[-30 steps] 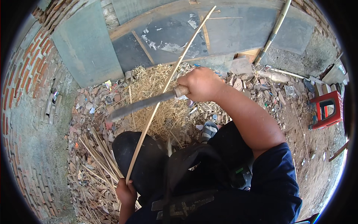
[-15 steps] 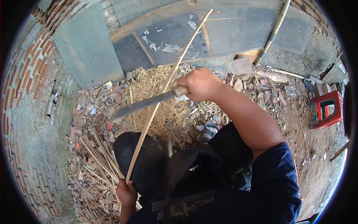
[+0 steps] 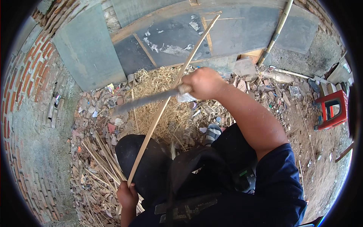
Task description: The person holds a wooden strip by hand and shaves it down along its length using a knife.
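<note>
My left hand, low at the left, is closed round the near end of a long, thin wooden strip, likely bamboo. The strip slants across my knee, up and away to the right, its far tip in front of the dark panels. My right hand grips the wooden handle of a machete. Its long blade, slightly smeared by motion, points left and crosses over the strip. Whether the edge touches the strip I cannot tell.
Beyond my knees lies a heap of pale shavings on rubble. A bundle of similar strips lies by my left knee. A brick wall rises at left, grey panels stand ahead, and a red stool is at right.
The strip's far tip has shifted slightly right and down. The machete blade has tilted a little, its tip rising, while my right hand moved slightly up. My left hand keeps its hold.
</note>
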A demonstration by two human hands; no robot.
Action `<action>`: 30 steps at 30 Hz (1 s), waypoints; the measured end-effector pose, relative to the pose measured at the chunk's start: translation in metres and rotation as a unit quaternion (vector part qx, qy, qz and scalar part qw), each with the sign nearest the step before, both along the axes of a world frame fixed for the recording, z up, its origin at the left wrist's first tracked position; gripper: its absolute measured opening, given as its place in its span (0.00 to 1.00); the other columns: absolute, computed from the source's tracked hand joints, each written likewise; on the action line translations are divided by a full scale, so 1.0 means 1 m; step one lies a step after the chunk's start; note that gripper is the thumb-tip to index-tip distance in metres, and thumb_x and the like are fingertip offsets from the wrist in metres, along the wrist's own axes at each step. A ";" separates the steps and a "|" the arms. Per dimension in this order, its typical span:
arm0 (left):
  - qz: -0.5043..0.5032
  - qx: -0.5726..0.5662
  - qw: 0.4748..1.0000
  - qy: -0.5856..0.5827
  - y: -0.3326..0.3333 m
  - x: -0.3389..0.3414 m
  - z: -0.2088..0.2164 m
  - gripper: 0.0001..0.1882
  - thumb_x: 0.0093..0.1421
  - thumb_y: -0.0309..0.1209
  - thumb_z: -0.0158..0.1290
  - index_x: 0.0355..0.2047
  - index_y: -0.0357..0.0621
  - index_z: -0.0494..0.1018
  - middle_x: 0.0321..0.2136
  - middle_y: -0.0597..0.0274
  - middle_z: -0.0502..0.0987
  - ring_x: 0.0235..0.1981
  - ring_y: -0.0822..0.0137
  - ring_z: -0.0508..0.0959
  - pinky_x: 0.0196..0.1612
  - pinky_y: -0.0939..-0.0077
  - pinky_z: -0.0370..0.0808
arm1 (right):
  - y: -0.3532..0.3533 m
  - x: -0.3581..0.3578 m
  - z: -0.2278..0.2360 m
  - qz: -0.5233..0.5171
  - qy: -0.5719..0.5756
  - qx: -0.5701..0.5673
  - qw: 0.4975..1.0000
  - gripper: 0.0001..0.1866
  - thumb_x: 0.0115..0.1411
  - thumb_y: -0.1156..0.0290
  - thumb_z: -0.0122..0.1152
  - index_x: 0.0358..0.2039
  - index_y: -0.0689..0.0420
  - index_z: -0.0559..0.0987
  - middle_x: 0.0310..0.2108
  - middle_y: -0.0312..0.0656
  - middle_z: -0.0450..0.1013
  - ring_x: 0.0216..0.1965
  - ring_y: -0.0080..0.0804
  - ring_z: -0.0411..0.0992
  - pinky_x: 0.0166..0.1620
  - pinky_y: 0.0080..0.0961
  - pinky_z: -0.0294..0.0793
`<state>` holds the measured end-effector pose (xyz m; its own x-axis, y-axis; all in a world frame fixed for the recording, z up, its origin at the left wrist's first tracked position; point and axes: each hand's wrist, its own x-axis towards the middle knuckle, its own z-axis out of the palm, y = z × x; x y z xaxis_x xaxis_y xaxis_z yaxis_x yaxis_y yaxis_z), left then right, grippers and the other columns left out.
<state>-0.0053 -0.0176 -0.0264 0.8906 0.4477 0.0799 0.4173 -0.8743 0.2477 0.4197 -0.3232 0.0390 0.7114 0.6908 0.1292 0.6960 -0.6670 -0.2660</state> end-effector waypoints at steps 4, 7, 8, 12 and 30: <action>-0.018 -0.016 1.000 -0.015 0.009 -0.007 -0.009 0.11 0.62 0.33 0.56 0.31 0.39 0.68 0.20 0.41 0.73 0.24 0.34 0.75 0.26 0.45 0.69 | -0.004 0.010 -0.012 0.044 0.011 -0.004 0.999 0.12 0.52 0.67 0.63 0.39 0.49 0.82 0.32 0.45 0.81 0.37 0.47 0.80 0.42 0.43 0.81; 0.013 0.016 0.999 -0.035 0.004 -0.001 -0.011 0.11 0.63 0.33 0.56 0.31 0.39 0.68 0.20 0.41 0.73 0.24 0.34 0.75 0.26 0.45 0.69 | -0.031 0.040 -0.025 -0.074 0.061 0.111 0.989 0.13 0.52 0.67 0.63 0.39 0.50 0.82 0.32 0.48 0.81 0.37 0.48 0.80 0.42 0.45 0.80; 0.013 0.010 1.000 -0.021 0.004 0.000 -0.008 0.11 0.63 0.33 0.56 0.31 0.39 0.68 0.20 0.41 0.73 0.24 0.34 0.75 0.26 0.45 0.69 | -0.033 0.045 -0.025 -0.160 0.076 0.136 0.975 0.13 0.52 0.67 0.63 0.39 0.51 0.82 0.33 0.49 0.81 0.37 0.49 0.80 0.43 0.45 0.79; 0.008 -0.008 1.000 -0.004 0.005 -0.002 -0.004 0.10 0.63 0.33 0.56 0.32 0.39 0.69 0.20 0.41 0.74 0.25 0.34 0.76 0.26 0.45 0.70 | -0.028 0.036 -0.024 -0.103 0.043 0.139 0.984 0.11 0.53 0.67 0.62 0.38 0.53 0.81 0.33 0.48 0.80 0.36 0.50 0.80 0.42 0.46 0.79; -0.025 -0.001 1.000 0.001 0.007 0.001 0.007 0.11 0.64 0.33 0.55 0.30 0.39 0.68 0.21 0.40 0.74 0.24 0.34 0.76 0.25 0.45 0.69 | -0.006 0.012 -0.020 -0.016 0.029 0.019 0.999 0.13 0.53 0.67 0.64 0.40 0.47 0.82 0.30 0.44 0.79 0.36 0.45 0.80 0.44 0.46 0.79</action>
<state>-0.0038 -0.0104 -0.0191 0.9117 0.4035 0.0770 0.3745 -0.8935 0.2479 0.4314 -0.3297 0.0193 0.7405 0.6627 0.1121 0.6567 -0.6779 -0.3306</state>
